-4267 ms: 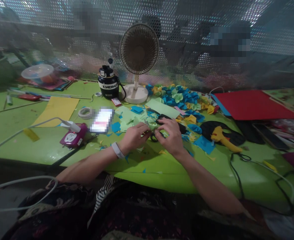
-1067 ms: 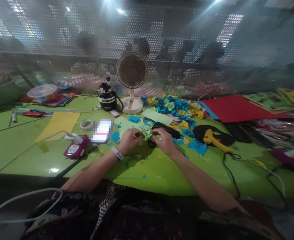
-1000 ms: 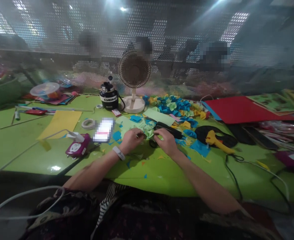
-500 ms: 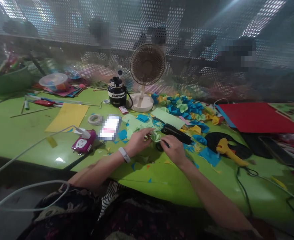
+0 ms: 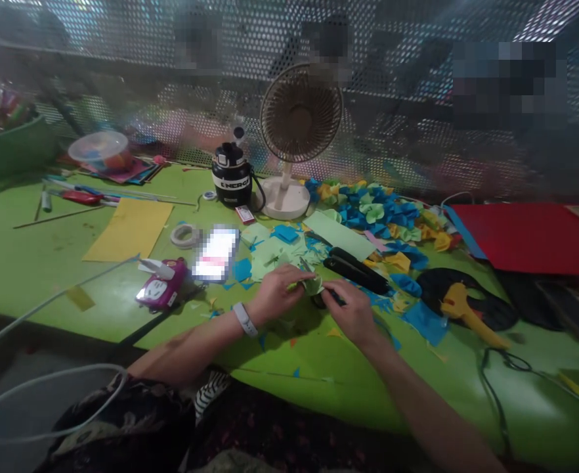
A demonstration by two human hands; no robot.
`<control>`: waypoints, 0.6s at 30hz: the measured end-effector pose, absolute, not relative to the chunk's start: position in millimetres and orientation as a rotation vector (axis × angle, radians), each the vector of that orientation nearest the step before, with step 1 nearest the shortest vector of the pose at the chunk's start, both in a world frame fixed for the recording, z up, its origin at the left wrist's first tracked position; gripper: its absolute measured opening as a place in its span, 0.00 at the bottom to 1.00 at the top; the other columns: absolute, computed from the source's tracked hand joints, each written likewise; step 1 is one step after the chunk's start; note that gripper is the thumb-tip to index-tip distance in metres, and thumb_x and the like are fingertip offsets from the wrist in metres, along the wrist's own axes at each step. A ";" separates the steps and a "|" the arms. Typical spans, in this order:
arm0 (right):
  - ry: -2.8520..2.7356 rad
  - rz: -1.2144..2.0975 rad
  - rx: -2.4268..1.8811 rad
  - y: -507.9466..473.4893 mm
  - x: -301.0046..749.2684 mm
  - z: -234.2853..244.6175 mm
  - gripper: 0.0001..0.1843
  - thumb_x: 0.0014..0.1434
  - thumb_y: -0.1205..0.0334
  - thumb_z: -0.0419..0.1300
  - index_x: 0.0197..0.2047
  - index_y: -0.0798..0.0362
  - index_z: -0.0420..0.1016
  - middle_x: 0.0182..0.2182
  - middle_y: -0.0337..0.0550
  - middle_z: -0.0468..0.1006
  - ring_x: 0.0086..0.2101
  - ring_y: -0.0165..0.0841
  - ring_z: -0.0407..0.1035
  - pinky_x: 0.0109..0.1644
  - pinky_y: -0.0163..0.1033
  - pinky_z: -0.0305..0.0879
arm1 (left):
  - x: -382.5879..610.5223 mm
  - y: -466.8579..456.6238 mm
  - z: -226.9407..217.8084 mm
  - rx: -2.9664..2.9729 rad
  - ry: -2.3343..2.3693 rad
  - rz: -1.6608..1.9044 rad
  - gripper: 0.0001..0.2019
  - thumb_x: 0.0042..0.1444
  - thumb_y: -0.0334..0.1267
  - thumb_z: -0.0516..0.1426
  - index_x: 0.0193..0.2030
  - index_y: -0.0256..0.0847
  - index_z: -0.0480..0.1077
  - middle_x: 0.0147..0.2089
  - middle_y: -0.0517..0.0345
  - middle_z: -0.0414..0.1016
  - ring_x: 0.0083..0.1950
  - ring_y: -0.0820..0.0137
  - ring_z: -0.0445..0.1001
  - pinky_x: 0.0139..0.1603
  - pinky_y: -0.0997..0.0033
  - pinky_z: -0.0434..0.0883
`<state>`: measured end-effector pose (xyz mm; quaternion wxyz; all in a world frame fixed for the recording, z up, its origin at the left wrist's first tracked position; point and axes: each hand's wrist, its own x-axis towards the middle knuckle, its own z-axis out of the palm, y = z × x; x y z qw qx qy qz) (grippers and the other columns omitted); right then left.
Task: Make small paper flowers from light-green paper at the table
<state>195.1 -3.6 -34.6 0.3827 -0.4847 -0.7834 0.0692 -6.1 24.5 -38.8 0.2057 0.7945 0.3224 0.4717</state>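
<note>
My left hand [image 5: 280, 295] pinches a small folded piece of light green paper [image 5: 313, 284] at the middle of the table. My right hand [image 5: 351, 316] closes around black-handled scissors [image 5: 325, 299] just below that paper, and a small metal blade tip [image 5: 304, 265] seems to show beyond it. The fingers partly hide the scissors. Right behind my right hand lies a long black tool [image 5: 356, 271], untouched. Loose green and blue paper scraps [image 5: 274, 257] are scattered past my left hand. A white band [image 5: 244, 319] circles my left wrist.
On the green table [image 5: 38, 276] stand a pink power socket [image 5: 161, 292], a blurred phone [image 5: 215, 253], a tape roll [image 5: 185, 235], a black bottle [image 5: 231, 174], and a fan [image 5: 299, 115]. Folded paper bows [image 5: 373, 213], a yellow glue gun [image 5: 461, 315], and red card [image 5: 530, 240] lie to the right.
My hands have come closer together around the green paper, and both have shifted right in view. The whole scene has also shifted as my head turned and tilted.
</note>
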 end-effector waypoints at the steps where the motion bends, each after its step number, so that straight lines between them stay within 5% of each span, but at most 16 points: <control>1: -1.998 0.201 -1.245 -4.3 194.7 -32.2 0.10 0.64 0.60 0.55 0.38 0.48 0.78 0.34 0.44 0.82 0.36 0.38 0.77 0.42 0.44 0.73 | -5.9 24.4 -38.3 2.211 0.897 1.311 0.15 0.56 0.26 0.57 0.48 0.42 0.76 0.39 0.54 0.81 0.41 0.66 0.77 0.43 0.63 0.77; 9: -2.068 0.311 -1.352 4.8 206.7 -3.7 0.09 0.61 0.62 0.56 0.34 0.50 0.78 0.32 0.44 0.79 0.35 0.38 0.75 0.39 0.42 0.70 | -6.9 16.4 -16.0 2.361 0.727 1.534 0.24 0.58 0.34 0.58 0.63 0.41 0.64 0.57 0.44 0.75 0.58 0.59 0.73 0.57 0.53 0.73; 18: -2.060 0.245 -1.548 58.4 211.1 11.6 0.10 0.57 0.59 0.57 0.34 0.51 0.79 0.31 0.45 0.79 0.31 0.37 0.73 0.38 0.41 0.68 | -1.5 10.9 -28.2 2.621 0.486 1.296 0.12 0.61 0.31 0.54 0.50 0.36 0.71 0.37 0.52 0.80 0.38 0.68 0.76 0.39 0.67 0.74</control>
